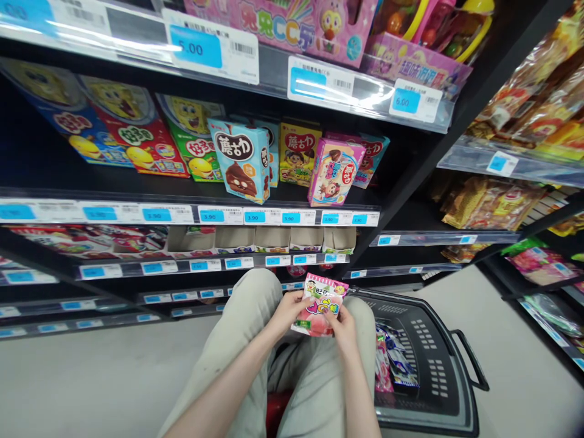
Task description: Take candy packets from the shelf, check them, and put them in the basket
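Between both hands is a small pink and white candy bag (322, 304), held up over the knees with its printed front showing. My left hand (288, 311) grips the bag's left edge, fingers closed on it. On the lower right side, my right hand (344, 328) pinches the same bag with the thumb over its front. Beside my right leg stands a dark shopping basket (438, 322). Inside it lie blue-and-white packets (399, 356) and a pink packet (383, 365).
Snack shelves rise in front, with a light blue chocolate box (241, 161), a pink box (336, 172) and several cartoon boxes (137, 131). Lower down are open cardboard trays (271, 239). Bagged snacks (495, 201) fill shelves at right. The basket's handle (474, 362) sticks out over the floor.
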The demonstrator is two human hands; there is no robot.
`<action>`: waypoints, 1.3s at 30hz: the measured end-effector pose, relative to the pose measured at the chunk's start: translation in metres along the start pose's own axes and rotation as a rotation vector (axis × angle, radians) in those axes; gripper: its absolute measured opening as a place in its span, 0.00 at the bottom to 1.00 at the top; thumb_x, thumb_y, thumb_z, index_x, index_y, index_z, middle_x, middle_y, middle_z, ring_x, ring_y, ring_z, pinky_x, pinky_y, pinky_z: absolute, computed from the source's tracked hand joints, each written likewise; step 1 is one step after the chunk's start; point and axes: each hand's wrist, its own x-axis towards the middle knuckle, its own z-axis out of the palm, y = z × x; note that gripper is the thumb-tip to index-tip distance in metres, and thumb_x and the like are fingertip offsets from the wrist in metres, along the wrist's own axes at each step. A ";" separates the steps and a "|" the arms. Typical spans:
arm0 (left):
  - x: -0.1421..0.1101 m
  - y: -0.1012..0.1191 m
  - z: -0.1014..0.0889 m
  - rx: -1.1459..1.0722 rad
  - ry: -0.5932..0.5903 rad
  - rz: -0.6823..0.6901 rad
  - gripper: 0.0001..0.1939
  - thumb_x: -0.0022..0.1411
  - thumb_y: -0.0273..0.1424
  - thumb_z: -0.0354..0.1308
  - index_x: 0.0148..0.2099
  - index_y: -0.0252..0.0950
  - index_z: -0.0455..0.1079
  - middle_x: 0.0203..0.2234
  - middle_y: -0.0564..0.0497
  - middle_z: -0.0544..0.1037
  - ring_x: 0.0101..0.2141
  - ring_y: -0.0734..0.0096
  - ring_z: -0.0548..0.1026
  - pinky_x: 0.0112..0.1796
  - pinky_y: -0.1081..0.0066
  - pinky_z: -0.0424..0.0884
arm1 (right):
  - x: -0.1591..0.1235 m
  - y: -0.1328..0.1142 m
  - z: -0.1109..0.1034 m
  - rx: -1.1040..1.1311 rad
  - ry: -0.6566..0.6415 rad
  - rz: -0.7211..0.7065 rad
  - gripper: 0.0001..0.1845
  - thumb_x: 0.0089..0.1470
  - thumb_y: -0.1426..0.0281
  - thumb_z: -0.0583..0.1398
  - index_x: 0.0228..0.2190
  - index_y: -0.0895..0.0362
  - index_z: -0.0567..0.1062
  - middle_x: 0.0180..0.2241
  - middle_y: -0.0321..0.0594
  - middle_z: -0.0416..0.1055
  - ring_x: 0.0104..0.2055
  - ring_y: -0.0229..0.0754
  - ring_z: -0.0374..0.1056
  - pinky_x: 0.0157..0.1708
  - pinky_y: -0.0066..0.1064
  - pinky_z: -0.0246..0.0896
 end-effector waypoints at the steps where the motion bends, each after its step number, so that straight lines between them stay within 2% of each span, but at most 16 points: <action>1: 0.000 0.000 0.000 -0.009 0.003 0.001 0.17 0.45 0.38 0.62 0.32 0.29 0.74 0.25 0.46 0.78 0.27 0.63 0.74 0.33 0.67 0.68 | 0.000 0.000 0.000 0.004 -0.005 0.000 0.18 0.38 0.64 0.64 0.33 0.58 0.74 0.31 0.41 0.75 0.32 0.46 0.69 0.34 0.37 0.64; 6: 0.000 -0.002 -0.001 -0.072 0.019 -0.023 0.16 0.44 0.37 0.63 0.32 0.28 0.74 0.24 0.46 0.78 0.28 0.63 0.74 0.34 0.66 0.68 | 0.002 0.002 0.000 0.006 -0.013 -0.010 0.17 0.39 0.65 0.64 0.34 0.57 0.74 0.35 0.41 0.74 0.35 0.46 0.68 0.36 0.36 0.63; 14: 0.000 -0.003 0.002 -0.206 0.041 -0.060 0.15 0.41 0.34 0.65 0.31 0.27 0.74 0.23 0.45 0.78 0.27 0.64 0.75 0.34 0.66 0.68 | 0.000 0.000 0.001 -0.022 0.023 -0.025 0.14 0.37 0.67 0.65 0.30 0.58 0.75 0.30 0.40 0.75 0.31 0.45 0.68 0.33 0.34 0.62; 20: 0.000 -0.003 0.004 -0.249 0.011 -0.031 0.15 0.47 0.35 0.61 0.35 0.28 0.73 0.25 0.45 0.78 0.26 0.65 0.75 0.32 0.67 0.69 | 0.000 0.003 -0.001 -0.025 0.043 -0.022 0.15 0.40 0.64 0.63 0.32 0.59 0.73 0.30 0.41 0.74 0.32 0.45 0.68 0.32 0.34 0.63; 28: 0.000 0.001 0.006 -0.363 0.113 -0.045 0.15 0.42 0.34 0.64 0.32 0.28 0.73 0.24 0.44 0.78 0.28 0.61 0.75 0.33 0.65 0.69 | 0.002 0.003 0.000 -0.026 0.022 -0.039 0.15 0.41 0.62 0.62 0.31 0.59 0.74 0.30 0.40 0.73 0.32 0.44 0.67 0.32 0.33 0.62; 36: 0.000 0.003 0.008 -0.396 0.192 -0.019 0.14 0.40 0.32 0.65 0.30 0.28 0.74 0.22 0.45 0.78 0.25 0.64 0.75 0.31 0.67 0.69 | 0.001 0.000 0.002 -0.033 0.042 -0.056 0.12 0.42 0.62 0.61 0.26 0.59 0.72 0.25 0.38 0.72 0.29 0.43 0.66 0.29 0.30 0.61; 39: 0.001 0.000 0.007 -0.344 0.211 -0.009 0.13 0.41 0.34 0.64 0.28 0.28 0.74 0.21 0.46 0.77 0.23 0.65 0.74 0.29 0.67 0.69 | 0.000 -0.001 0.002 -0.021 0.020 -0.047 0.13 0.43 0.61 0.60 0.28 0.58 0.72 0.27 0.39 0.73 0.30 0.44 0.67 0.30 0.31 0.62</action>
